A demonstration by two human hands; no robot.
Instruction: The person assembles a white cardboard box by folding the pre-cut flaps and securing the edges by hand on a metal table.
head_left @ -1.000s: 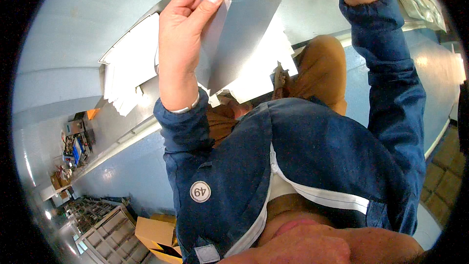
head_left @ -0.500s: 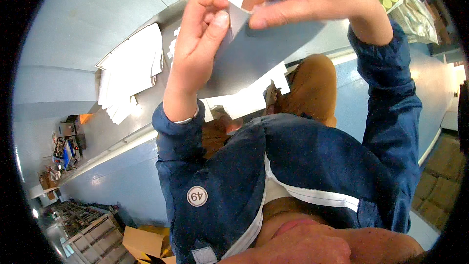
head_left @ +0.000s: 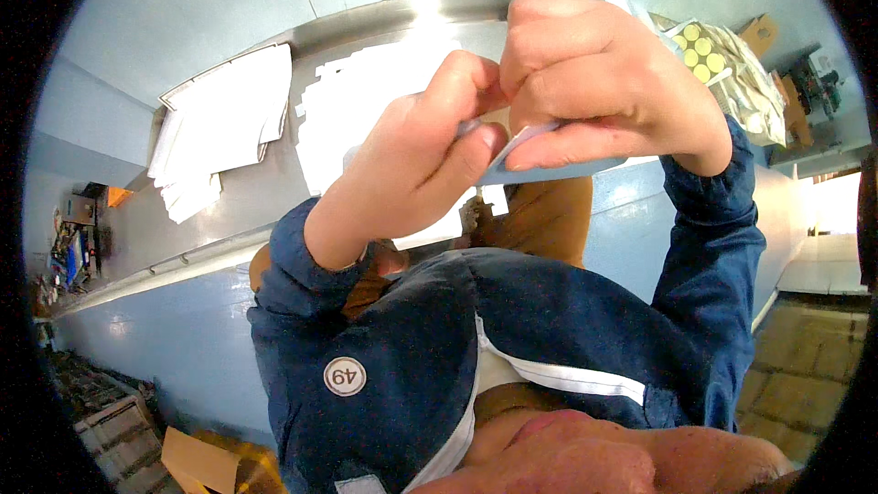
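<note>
Both of my hands are raised close together over the metal worktop. A thin grey-blue sheet of card (head_left: 572, 171) is pinched between them. My left hand (head_left: 407, 165) grips its left part, with the thumb pressed against the bent fingers. My right hand (head_left: 594, 73) has its fingers curled over the other part and its thumb along the lower edge. The card looks bent or folded where the hands meet; my fingers hide most of it. Under the hands, white notched card pieces (head_left: 357, 91) lie spread on the worktop.
White sheets (head_left: 233, 110) lie in a pile at the left of the metal worktop (head_left: 261, 192). At the right stands a plastic bag (head_left: 754, 96) beside yellow round items (head_left: 702, 53). A cardboard box (head_left: 201, 462) is at the lower left, and a wall rises behind the worktop.
My hands have come closer together and lower. My right fingers, which were stretched out, have curled onto the card. The card has tilted and now shows only as a narrow strip.
</note>
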